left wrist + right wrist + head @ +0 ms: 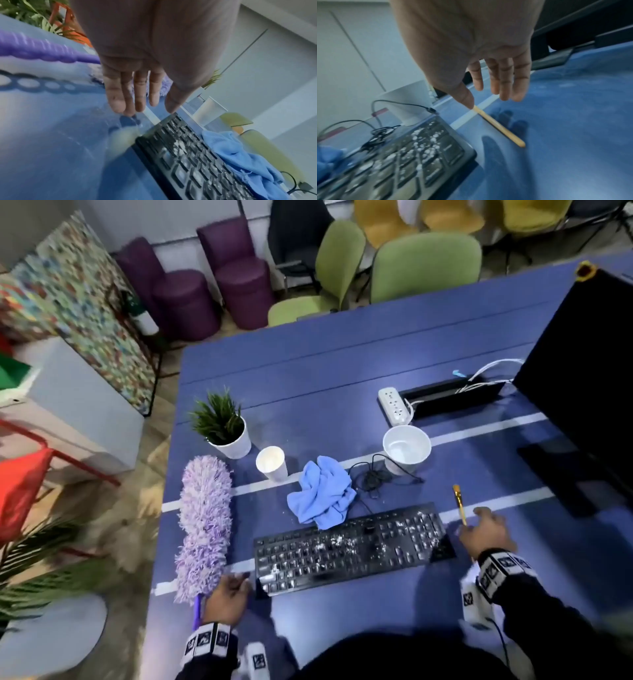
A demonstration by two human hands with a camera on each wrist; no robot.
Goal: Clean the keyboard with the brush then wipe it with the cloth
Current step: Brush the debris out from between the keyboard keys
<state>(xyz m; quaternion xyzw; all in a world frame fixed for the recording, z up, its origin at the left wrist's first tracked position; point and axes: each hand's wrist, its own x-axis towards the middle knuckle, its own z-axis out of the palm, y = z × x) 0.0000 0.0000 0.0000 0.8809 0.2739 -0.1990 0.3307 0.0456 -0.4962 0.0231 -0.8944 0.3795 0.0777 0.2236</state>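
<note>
Both hands hover low over the blue table (342, 364), one at each end of the keyboard (349, 549), which serves as the landmark. At the keyboard's left end the left hand (229, 597) has its fingers (118, 92) straight and loosely spread, holding nothing, just above the tabletop. Off the right end, the right hand (488, 534) is also spread and empty, its thumb just above the brush (460, 505), which lies flat on the table just beside the keyboard's right edge. Behind the keyboard, touching its far edge, sits the crumpled blue cloth (322, 494); white crumbs dot the keys.

Risks, as I judge them: the thin brush handle (501, 128) lies flat and could roll or skid from a clumsy pinch. Brisk brushing could fling crumbs onto the cloth, dirtying it before wiping. A wide sweep might also snag the black cable (373, 477) behind the keyboard or tip the white bowl (406, 448) there
</note>
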